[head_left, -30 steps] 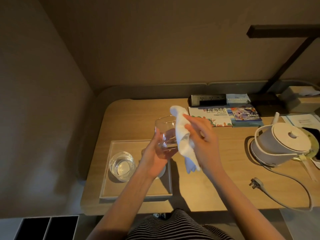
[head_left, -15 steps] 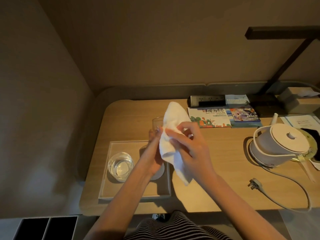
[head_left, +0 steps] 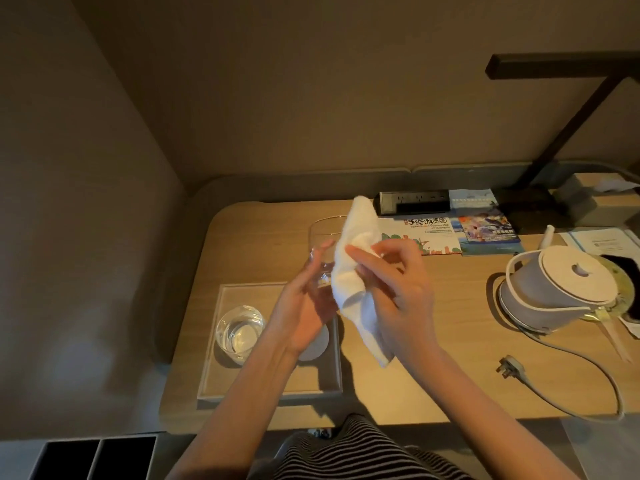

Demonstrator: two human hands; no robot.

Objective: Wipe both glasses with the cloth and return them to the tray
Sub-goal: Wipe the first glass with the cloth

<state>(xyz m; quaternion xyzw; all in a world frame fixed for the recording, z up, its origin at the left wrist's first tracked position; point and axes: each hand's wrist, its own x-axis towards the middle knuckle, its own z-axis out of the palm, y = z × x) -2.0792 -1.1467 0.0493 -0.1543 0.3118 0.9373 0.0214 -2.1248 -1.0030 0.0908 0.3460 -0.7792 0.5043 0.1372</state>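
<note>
The left hand grips a clear drinking glass. The right hand pinches a white cloth against it. Another clear glass stands left of them in the pale rectangular tray.

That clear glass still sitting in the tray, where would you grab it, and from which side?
Take the clear drinking glass around its side wall, coming from above and the right. It stands upright with its mouth open, near the left edge of the shallow wooden tray, whose low rim blocks a flat approach. The right part of the tray looks free.
</note>
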